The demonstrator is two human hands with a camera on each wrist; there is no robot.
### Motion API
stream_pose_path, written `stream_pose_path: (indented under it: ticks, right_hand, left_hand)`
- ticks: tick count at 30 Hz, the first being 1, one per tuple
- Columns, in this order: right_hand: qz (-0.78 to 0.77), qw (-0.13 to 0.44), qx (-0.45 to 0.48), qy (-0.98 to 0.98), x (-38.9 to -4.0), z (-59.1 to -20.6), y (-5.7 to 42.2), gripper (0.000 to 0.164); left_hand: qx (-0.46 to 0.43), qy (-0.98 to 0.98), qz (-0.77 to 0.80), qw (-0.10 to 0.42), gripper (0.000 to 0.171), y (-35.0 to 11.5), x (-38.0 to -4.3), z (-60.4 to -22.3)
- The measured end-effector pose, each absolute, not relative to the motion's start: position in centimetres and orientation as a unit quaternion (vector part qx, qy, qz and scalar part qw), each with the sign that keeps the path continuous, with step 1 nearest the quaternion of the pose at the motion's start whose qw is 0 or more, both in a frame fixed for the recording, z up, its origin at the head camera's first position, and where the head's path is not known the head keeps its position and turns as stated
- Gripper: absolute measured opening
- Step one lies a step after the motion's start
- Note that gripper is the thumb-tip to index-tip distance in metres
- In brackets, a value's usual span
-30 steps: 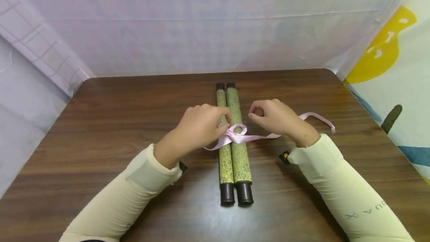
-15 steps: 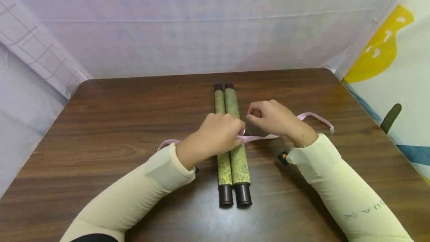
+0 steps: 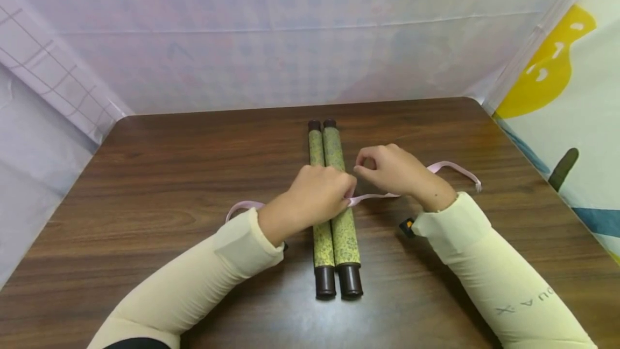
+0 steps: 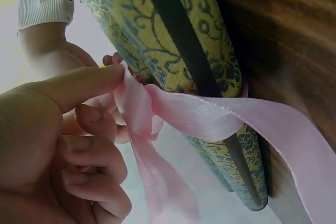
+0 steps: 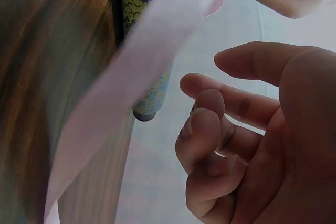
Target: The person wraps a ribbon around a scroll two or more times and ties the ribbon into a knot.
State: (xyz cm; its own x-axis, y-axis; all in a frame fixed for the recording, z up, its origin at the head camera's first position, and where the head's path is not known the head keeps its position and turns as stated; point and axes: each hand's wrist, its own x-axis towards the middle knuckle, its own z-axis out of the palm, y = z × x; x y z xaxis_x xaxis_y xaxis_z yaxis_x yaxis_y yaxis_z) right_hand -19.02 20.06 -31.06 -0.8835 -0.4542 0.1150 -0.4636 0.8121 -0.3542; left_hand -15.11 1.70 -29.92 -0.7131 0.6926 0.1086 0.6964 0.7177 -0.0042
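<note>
Two slim scrolls (image 3: 345, 238) with yellow-green floral brocade and dark end knobs lie side by side, pointing away from me, in the head view. A pink ribbon (image 4: 202, 116) crosses them. My left hand (image 3: 315, 195), above the scrolls, pinches the ribbon between thumb and index finger, as the left wrist view shows. The ribbon is looped or knotted there; its exact form is partly hidden. Just right of the scrolls hovers my right hand (image 3: 394, 169), fingers loosely curled, thumb and index apart and nothing between them in the right wrist view. One ribbon tail runs beneath that wrist.
A brown wood-grain table (image 3: 169, 176) bears everything. One ribbon tail (image 3: 457, 168) ends at the right; another emerges behind the left wrist. Pale cloth (image 3: 300, 36) hangs behind the table, and a printed cloth with a yellow shape (image 3: 547, 69) hangs at the right.
My left hand has moved right and slightly nearer over the scrolls, now covering the ribbon's loop, and pinches the ribbon. The right hand has barely moved.
</note>
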Motion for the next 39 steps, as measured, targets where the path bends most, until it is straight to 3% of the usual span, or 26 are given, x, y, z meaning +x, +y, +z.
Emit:
stream_pose_path:
  ticks: [17, 28, 39]
  right_hand:
    - [0.182, 0.002, 0.229, -0.956, -19.1, -31.0, 19.9, 0.016]
    - [0.182, -0.004, 0.235, -0.955, -19.0, -31.0, 19.8, 0.016]
    - [0.171, 0.001, 0.229, -0.958, -19.0, -31.0, 19.7, 0.015]
  left_hand:
    - [-0.341, -0.936, -0.023, 0.087, 0.004, 1.6, -16.3, -30.0]
    - [-0.327, -0.945, -0.015, 0.032, 0.02, 1.2, -17.0, -30.0]
    - [-0.318, -0.947, -0.048, -0.011, 0.01, 1.1, -17.2, -29.5]
